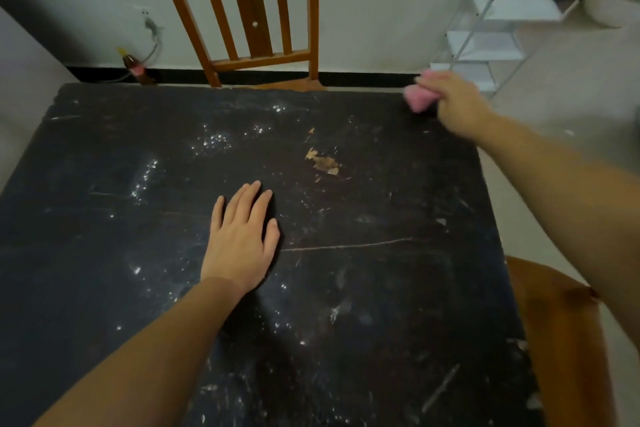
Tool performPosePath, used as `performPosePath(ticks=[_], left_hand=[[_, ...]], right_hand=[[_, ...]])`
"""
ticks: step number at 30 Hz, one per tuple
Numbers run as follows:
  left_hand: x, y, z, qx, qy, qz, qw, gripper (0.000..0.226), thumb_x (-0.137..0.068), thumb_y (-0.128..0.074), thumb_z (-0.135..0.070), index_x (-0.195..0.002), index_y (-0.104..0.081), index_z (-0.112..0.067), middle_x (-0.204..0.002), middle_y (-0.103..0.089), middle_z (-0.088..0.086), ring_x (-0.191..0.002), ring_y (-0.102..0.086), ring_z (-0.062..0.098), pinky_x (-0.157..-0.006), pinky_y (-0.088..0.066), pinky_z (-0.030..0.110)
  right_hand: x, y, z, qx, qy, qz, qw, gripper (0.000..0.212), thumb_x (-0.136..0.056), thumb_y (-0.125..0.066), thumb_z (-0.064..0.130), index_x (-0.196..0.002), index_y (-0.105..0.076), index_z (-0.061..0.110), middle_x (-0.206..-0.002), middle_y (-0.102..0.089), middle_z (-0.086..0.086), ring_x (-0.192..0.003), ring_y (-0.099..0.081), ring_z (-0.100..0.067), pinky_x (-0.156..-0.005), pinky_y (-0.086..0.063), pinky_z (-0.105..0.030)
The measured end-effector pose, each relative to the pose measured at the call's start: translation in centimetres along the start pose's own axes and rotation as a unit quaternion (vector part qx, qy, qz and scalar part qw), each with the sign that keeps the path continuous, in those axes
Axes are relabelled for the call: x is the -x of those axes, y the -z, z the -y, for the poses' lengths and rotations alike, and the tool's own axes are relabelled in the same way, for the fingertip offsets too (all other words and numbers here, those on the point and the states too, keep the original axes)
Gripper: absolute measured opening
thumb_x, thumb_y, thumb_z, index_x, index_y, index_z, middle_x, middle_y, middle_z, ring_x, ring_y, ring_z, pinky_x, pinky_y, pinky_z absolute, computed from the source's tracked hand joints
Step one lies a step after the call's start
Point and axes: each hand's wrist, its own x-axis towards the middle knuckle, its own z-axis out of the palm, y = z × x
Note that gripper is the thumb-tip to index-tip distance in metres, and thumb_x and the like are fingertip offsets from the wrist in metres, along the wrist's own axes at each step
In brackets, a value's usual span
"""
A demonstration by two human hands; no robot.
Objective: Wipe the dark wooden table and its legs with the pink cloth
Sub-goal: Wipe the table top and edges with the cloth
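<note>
The dark wooden table (363,288) fills most of the view, its top scratched, chipped and speckled with white dust. My left hand (240,239) lies flat on the middle of the tabletop, fingers spread, holding nothing. My right hand (457,104) reaches to the far right corner of the table and is closed around the bunched pink cloth (419,99), which touches the corner edge. That hand is blurred. The table's legs are hidden below the top.
A brown wooden chair (249,10) stands against the table's far edge. Another brown chair (561,340) sits by the right edge. A white wire shelf (485,38) stands far right. A bottle (133,68) and a wall socket with cable are far left.
</note>
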Motion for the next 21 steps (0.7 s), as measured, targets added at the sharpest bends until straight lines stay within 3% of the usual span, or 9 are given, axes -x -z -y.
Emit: performPosePath(ticks=[3, 5, 7, 10, 12, 13, 15, 18, 21], left_hand=[[0.0, -0.1, 0.1, 0.002, -0.003, 0.002, 1.0, 0.063, -0.088, -0.011, -0.043, -0.139, -0.033, -0.014, -0.15, -0.027, 0.005, -0.14, -0.017, 0.018, -0.116, -0.004, 0.042], [-0.1, -0.2, 0.2, -0.005, 0.0, 0.001, 1.0, 0.063, -0.088, -0.011, -0.043, -0.139, -0.034, -0.014, -0.15, -0.028, 0.005, -0.14, -0.018, 0.019, -0.116, -0.004, 0.042], [-0.1, -0.2, 0.1, -0.001, -0.001, 0.004, 1.0, 0.063, -0.088, -0.011, -0.043, -0.138, -0.034, -0.013, -0.15, -0.028, 0.006, -0.14, -0.019, 0.02, -0.116, -0.005, 0.043], [0.0, 0.0, 0.1, 0.001, 0.003, 0.005, 1.0, 0.064, -0.087, -0.011, -0.044, -0.139, -0.034, -0.013, -0.15, -0.028, 0.007, -0.14, -0.019, 0.02, -0.116, -0.005, 0.043], [0.0, 0.0, 0.1, 0.004, 0.0, 0.002, 1.0, 0.064, -0.087, -0.012, -0.044, -0.138, -0.035, -0.013, -0.149, -0.029, 0.007, -0.14, -0.019, 0.02, -0.116, -0.005, 0.043], [0.0, 0.0, 0.1, 0.006, -0.004, -0.003, 1.0, 0.063, -0.088, -0.013, -0.043, -0.138, -0.036, -0.012, -0.149, -0.03, 0.007, -0.139, -0.02, 0.021, -0.116, -0.005, 0.043], [0.0, -0.1, 0.2, 0.005, -0.008, -0.01, 1.0, 0.062, -0.088, -0.014, -0.043, -0.136, -0.037, -0.012, -0.148, -0.031, 0.007, -0.139, -0.022, 0.021, -0.116, -0.007, 0.043], [0.0, -0.2, 0.2, 0.006, -0.006, -0.013, 1.0, 0.058, -0.089, -0.018, -0.04, -0.137, -0.037, -0.012, -0.148, -0.031, 0.006, -0.139, -0.021, 0.02, -0.116, -0.006, 0.043], [-0.1, 0.0, 0.1, 0.009, 0.002, -0.01, 1.0, 0.054, -0.092, -0.022, -0.037, -0.139, -0.034, -0.013, -0.15, -0.028, 0.006, -0.14, -0.018, 0.02, -0.116, -0.004, 0.042]], right_hand=[[3.1, -0.9, 0.3, 0.077, -0.053, -0.044, 0.995, 0.044, -0.079, -0.024, 0.01, -0.097, -0.064, 0.009, -0.101, -0.06, -0.021, -0.102, -0.057, -0.039, -0.093, -0.045, -0.052], [7.9, -2.0, 5.3, 0.026, -0.103, 0.045, 0.993, 0.036, -0.09, -0.029, 0.036, -0.102, -0.056, 0.016, -0.103, -0.055, -0.012, -0.107, -0.054, -0.031, -0.1, -0.039, -0.041], [14.0, -3.9, 9.1, 0.01, -0.094, 0.091, 0.991, 0.022, -0.089, -0.045, 0.044, -0.097, -0.049, 0.023, -0.096, -0.052, -0.001, -0.098, -0.054, -0.024, -0.09, -0.039, -0.035], [19.1, -4.7, 14.0, -0.105, -0.033, 0.265, 0.958, 0.034, -0.091, -0.042, 0.033, -0.12, -0.054, 0.02, -0.136, -0.048, -0.011, -0.131, -0.041, -0.025, -0.106, -0.033, -0.034], [16.5, -2.6, 11.5, -0.099, -0.013, 0.214, 0.972, 0.035, -0.09, -0.043, 0.023, -0.118, -0.061, 0.014, -0.13, -0.055, -0.015, -0.123, -0.049, -0.026, -0.106, -0.036, -0.033], [13.7, -1.3, 9.8, -0.085, -0.024, 0.145, 0.986, 0.029, -0.088, -0.045, 0.015, -0.109, -0.066, 0.011, -0.118, -0.06, -0.017, -0.113, -0.056, -0.025, -0.105, -0.039, -0.034], [8.6, 1.0, 4.1, -0.108, -0.049, -0.022, 0.993, 0.038, -0.088, -0.041, -0.004, -0.118, -0.063, 0.003, -0.131, -0.055, -0.015, -0.123, -0.049, -0.02, -0.111, -0.033, -0.037], [8.8, 0.1, -0.4, 0.019, -0.051, -0.021, 0.998, 0.055, -0.086, -0.037, -0.013, -0.126, -0.059, 0.018, -0.134, -0.051, -0.017, -0.127, -0.045, -0.028, -0.115, -0.027, -0.045], [10.5, -2.1, 4.2, 0.025, -0.07, -0.041, 0.996, 0.037, -0.096, -0.032, 0.013, -0.104, -0.067, 0.024, -0.119, -0.057, -0.014, -0.109, -0.052, -0.032, -0.1, -0.034, -0.04]])
